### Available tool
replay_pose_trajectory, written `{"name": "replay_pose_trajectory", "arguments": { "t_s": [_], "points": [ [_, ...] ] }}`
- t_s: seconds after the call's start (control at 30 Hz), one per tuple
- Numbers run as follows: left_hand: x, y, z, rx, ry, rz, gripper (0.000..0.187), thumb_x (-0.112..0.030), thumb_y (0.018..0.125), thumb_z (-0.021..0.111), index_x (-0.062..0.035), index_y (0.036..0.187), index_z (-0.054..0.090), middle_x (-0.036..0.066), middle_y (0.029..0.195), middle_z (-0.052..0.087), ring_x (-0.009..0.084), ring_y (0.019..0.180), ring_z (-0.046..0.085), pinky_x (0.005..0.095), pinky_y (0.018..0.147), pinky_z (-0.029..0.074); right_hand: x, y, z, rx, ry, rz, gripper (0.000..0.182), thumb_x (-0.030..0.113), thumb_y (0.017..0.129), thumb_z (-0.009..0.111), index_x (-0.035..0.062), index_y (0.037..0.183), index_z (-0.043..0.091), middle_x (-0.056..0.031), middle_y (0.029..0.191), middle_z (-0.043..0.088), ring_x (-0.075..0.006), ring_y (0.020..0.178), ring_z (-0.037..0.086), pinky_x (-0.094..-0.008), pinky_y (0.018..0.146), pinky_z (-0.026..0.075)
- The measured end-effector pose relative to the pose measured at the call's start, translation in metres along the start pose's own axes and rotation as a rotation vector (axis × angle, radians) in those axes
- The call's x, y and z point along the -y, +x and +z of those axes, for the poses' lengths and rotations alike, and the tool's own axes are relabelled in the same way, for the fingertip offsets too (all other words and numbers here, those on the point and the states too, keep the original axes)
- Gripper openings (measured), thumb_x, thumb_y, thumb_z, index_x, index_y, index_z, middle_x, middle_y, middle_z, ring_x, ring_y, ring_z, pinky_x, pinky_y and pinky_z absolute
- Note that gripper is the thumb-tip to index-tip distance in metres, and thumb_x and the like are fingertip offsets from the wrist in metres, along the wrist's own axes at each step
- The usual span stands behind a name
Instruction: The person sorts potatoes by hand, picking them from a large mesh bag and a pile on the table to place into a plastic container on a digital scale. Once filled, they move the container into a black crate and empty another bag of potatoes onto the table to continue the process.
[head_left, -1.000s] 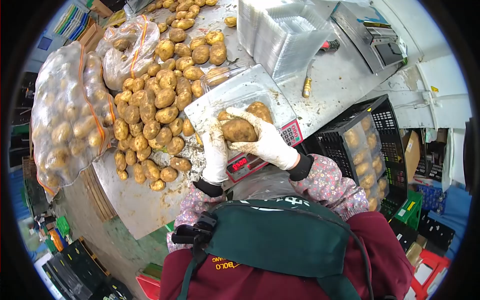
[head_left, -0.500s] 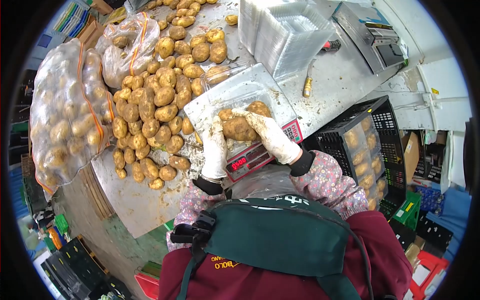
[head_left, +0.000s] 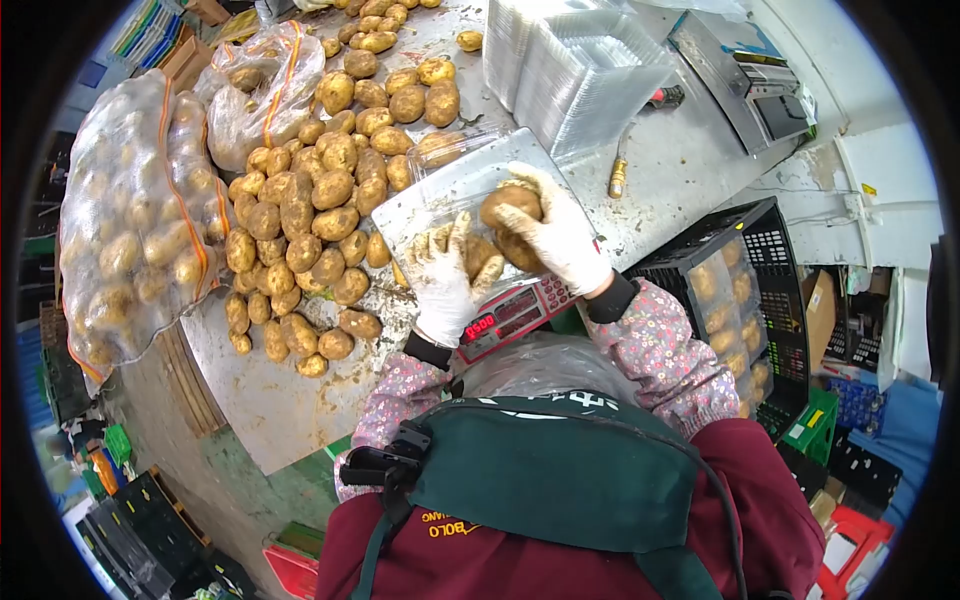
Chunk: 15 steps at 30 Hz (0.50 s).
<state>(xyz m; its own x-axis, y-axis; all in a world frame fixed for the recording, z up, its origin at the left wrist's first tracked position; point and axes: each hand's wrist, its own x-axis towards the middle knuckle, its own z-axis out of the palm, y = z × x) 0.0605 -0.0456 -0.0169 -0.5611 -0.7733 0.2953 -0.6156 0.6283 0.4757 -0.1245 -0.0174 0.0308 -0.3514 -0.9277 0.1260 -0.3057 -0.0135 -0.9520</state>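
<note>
My right hand (head_left: 562, 240), in a soiled white glove, curls around a brown potato (head_left: 510, 207) over the scale. Another potato (head_left: 520, 252) lies just under that hand's palm side. My left hand (head_left: 443, 285), also gloved, has its fingers and thumb around a potato (head_left: 480, 254) at the near side of the platform. Beneath the hands is the metal platform of the weighing scale (head_left: 405, 208), whose red-edged panel shows lit red digits. Whatever clear plastic lies under the potatoes is mostly hidden by my hands.
A heap of loose potatoes (head_left: 300, 215) covers the table left of the scale, beside filled plastic bags (head_left: 125, 225). Stacked clear containers (head_left: 590, 85) stand behind it. A yellow-handled tool (head_left: 618, 180) lies at right. A black crate (head_left: 783, 300) holds packed potatoes.
My right hand has moved up and back with a potato, turning it. My left hand has shifted right and its fingers now reach over the platform onto a potato.
</note>
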Motion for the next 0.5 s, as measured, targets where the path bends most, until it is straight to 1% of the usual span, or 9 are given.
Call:
{"name": "replay_pose_trajectory", "arguments": {
  "t_s": [0.07,0.13,0.17,0.2,0.3,0.37,0.43,0.47,0.5],
  "points": [
    [-0.001,-0.006,0.002,-0.107,0.06,-0.02,0.062,-0.041,0.087,0.06,-0.0059,0.137,0.048,0.023,0.128,0.051,0.0428,0.123,0.043,0.0548,0.107,0.026,0.013,-0.001,0.006,0.089,-0.108,0.027,0.049,0.027,0.087,0.072,0.0082,0.129,0.055,-0.0115,0.106,0.066,-0.0254,0.102,0.063,-0.0362,0.089,0.049],
    [0.0,-0.005,0.002,-0.115,0.0,-0.078,0.061,-0.04,0.088,0.06,-0.0037,0.135,0.048,0.024,0.126,0.052,0.043,0.121,0.044,0.0546,0.106,0.027,0.017,-0.003,0.015,0.197,-0.229,-0.044,0.052,0.026,0.082,0.076,0.0115,0.128,0.057,-0.0141,0.109,0.066,-0.0274,0.107,0.062,-0.0364,0.095,0.046],
    [0.0,-0.005,0.001,-0.12,-0.06,-0.141,0.06,-0.038,0.088,0.059,-0.0015,0.133,0.049,0.024,0.124,0.053,0.0431,0.119,0.045,0.0543,0.106,0.028,0.01,-0.003,0.019,0.217,-0.504,-0.154,0.05,0.028,0.083,0.073,0.0114,0.128,0.058,-0.0156,0.111,0.065,-0.0295,0.108,0.06,-0.0392,0.099,0.042],
    [0.0,-0.004,0.001,-0.208,-0.009,-0.071,0.049,-0.027,0.091,0.058,0.0016,0.13,0.05,0.024,0.12,0.056,0.0384,0.112,0.051,0.0504,0.101,0.035,-0.001,-0.003,0.024,0.222,-0.575,-0.186,0.049,0.028,0.085,0.07,0.0119,0.129,0.058,-0.0161,0.113,0.065,-0.0309,0.107,0.059,-0.041,0.1,0.04],
    [0.005,0.001,0.006,-0.351,-0.287,-0.151,0.046,-0.025,0.092,0.057,0.0028,0.127,0.05,0.022,0.118,0.055,0.0392,0.11,0.049,0.0501,0.101,0.032,-0.003,-0.002,0.028,0.164,-0.721,-0.303,0.045,0.028,0.09,0.063,0.0117,0.131,0.057,-0.0175,0.116,0.064,-0.0331,0.107,0.059,-0.0443,0.099,0.037],
    [-0.001,0.018,-0.007,-0.543,-0.328,-0.234,0.037,-0.016,0.097,0.052,0.0053,0.127,0.049,0.02,0.119,0.057,0.0326,0.107,0.053,0.0397,0.096,0.04,-0.005,-0.002,0.026,0.099,-0.798,-0.381,0.043,0.027,0.092,0.059,0.0109,0.132,0.057,-0.0183,0.117,0.064,-0.0338,0.107,0.059,-0.0458,0.099,0.036],
    [-0.002,0.039,-0.008,-0.621,-1.033,-0.581,0.038,-0.019,0.1,0.053,0.0037,0.13,0.049,0.014,0.122,0.058,0.0246,0.109,0.054,0.0379,0.095,0.043,-0.018,-0.001,0.019,-0.033,-0.659,-0.461,0.044,0.034,0.094,0.055,0.009,0.13,0.057,-0.0167,0.105,0.068,-0.0354,0.094,0.062,-0.0465,0.092,0.042],
    [0.025,0.039,-0.01,-0.316,-1.392,-0.818,0.045,-0.03,0.102,0.052,0.0016,0.134,0.047,0.011,0.13,0.056,0.018,0.115,0.053,0.0361,0.097,0.042,-0.009,0.002,0.011,-0.088,-0.418,-0.338,0.034,0.032,0.098,0.052,0.0058,0.114,0.066,-0.0159,0.096,0.07,-0.033,0.089,0.063,-0.0433,0.087,0.045],
    [0.045,0.041,-0.005,-0.143,-1.621,-0.692,0.051,-0.04,0.102,0.049,-0.0021,0.136,0.048,0.009,0.132,0.056,0.0145,0.114,0.053,0.0323,0.097,0.043,0.003,-0.001,-0.004,-0.083,-0.19,-0.097,0.035,0.031,0.1,0.049,0.0031,0.096,0.07,-0.0122,0.085,0.07,-0.0255,0.079,0.063,-0.0363,0.077,0.047]
  ]
}}
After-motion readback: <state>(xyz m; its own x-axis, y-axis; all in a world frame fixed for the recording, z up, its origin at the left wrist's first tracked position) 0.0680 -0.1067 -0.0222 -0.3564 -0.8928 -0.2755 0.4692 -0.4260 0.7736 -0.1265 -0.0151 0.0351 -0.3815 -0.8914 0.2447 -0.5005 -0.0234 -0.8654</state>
